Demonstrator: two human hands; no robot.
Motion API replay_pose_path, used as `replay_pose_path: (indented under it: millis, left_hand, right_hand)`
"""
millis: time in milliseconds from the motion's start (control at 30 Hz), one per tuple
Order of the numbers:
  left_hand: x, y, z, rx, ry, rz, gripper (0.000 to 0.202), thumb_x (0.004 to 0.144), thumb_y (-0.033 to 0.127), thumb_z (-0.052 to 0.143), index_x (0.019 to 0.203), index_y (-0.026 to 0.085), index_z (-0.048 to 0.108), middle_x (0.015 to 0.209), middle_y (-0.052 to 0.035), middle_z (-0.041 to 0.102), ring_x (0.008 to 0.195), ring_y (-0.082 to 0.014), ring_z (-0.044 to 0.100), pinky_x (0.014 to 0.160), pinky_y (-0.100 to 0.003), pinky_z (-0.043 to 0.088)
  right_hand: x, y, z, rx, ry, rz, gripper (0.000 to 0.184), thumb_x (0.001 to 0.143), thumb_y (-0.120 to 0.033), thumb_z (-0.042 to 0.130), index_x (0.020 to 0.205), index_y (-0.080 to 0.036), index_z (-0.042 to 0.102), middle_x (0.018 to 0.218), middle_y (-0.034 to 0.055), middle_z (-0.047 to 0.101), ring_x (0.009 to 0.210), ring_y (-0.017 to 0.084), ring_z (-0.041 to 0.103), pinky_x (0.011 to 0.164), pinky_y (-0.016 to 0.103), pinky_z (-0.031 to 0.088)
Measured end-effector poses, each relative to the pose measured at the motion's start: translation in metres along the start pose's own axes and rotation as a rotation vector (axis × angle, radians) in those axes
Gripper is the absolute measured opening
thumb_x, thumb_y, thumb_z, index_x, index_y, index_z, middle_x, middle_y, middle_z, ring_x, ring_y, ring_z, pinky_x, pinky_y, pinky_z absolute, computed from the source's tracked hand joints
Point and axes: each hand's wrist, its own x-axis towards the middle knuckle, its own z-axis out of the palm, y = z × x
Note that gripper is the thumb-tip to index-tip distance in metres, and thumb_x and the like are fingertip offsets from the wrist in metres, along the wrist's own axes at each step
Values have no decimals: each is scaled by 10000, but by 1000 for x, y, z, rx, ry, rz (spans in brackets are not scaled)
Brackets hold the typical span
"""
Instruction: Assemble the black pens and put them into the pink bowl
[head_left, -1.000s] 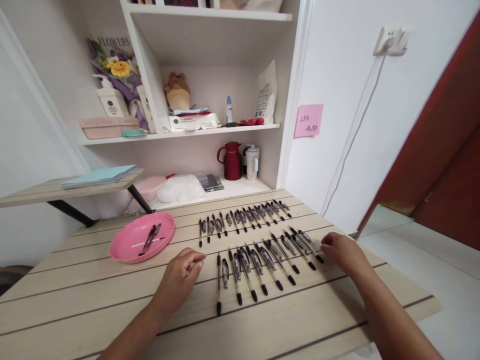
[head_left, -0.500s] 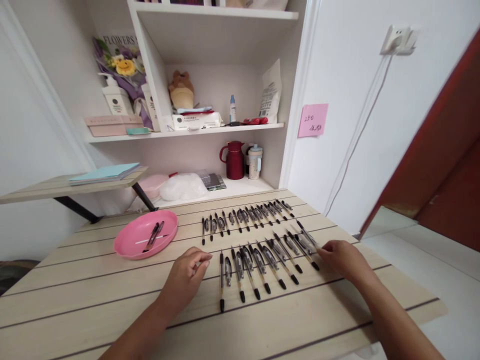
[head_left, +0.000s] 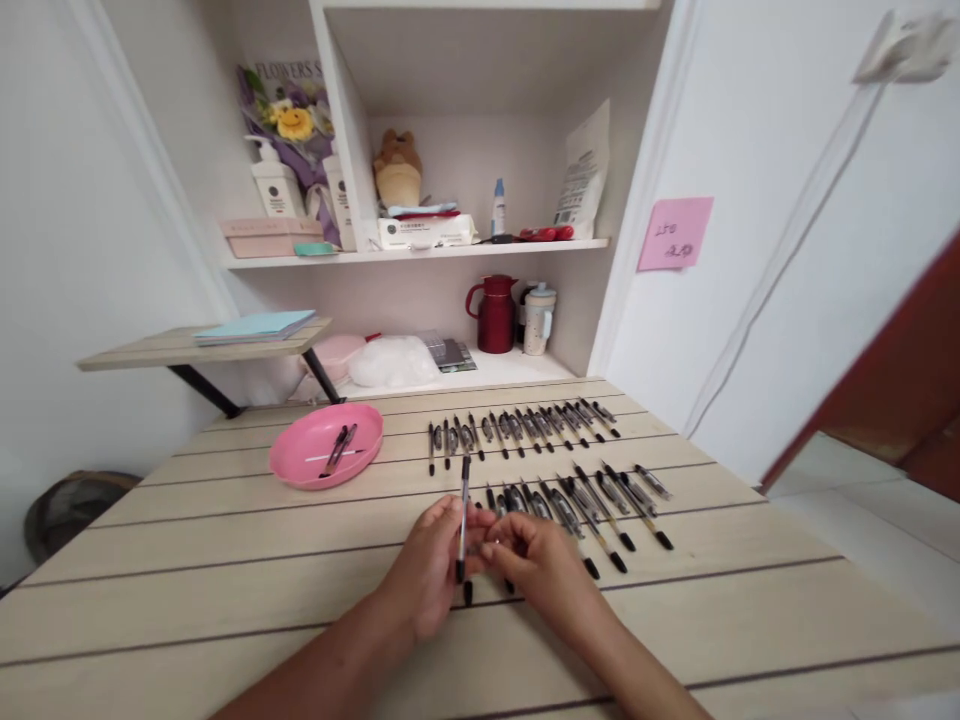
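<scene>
My left hand (head_left: 433, 565) is closed on a clear-barrelled pen (head_left: 464, 515) with black ends, held upright between thumb and fingers. Beside it, my right hand (head_left: 541, 560) has its fingertips pinched close to the left fingers; whatever sits in that pinch is too small to make out. Both hands are over the left end of the front row of pens (head_left: 594, 515), hiding part of it. Those pens lie slanted, with clear clipped caps (head_left: 652, 482) among them. Behind runs a second row of pens and caps (head_left: 535, 428).
A pink bowl (head_left: 281, 470) with a few pens and a white stick stands at the left. Behind it is a small raised shelf (head_left: 120, 350) bearing blue paper (head_left: 255, 325). A red jug (head_left: 496, 315) and a cup (head_left: 538, 322) stand at the back.
My right hand has left the right end of the front row and come over to my left hand. A pen from that end is gone; my left hand, empty before, now grips a pen.
</scene>
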Motion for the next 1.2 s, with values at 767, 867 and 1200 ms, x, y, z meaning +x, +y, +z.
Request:
replay_pose_path:
  millis: [767, 867, 1200]
  left_hand:
    - [3, 0, -16, 291, -141, -48, 213, 806, 374, 419, 812, 162, 442, 461, 89, 391, 315, -14, 207, 349, -173, 103]
    - [3, 0, -16, 342, -120, -43, 212, 811, 373, 405, 801, 165, 446, 460, 88, 392, 325, -20, 210, 363, -176, 124]
    - [-5, 0, -12, 686, 37, 232, 213, 822, 336, 393, 736, 167, 489, 516, 40, 450, 497, -80, 391, 521, -207, 294]
  right_hand:
    - [55, -13, -25, 487, 61, 116, 270, 579, -324, 731, 800, -191, 651, 661, -18, 603, 566, 87, 513, 552, 228, 395]
    - [52, -13, -23, 479, 30, 112, 292, 600, -334, 715, 844, -193, 638, 669, -21, 590, 556, 81, 498, 539, 223, 386]
    - [48, -12, -23, 510, 55, 72, 364, 607, -307, 717, 942, -207, 615, 656, -34, 551, 588, 71, 481, 600, 207, 412]
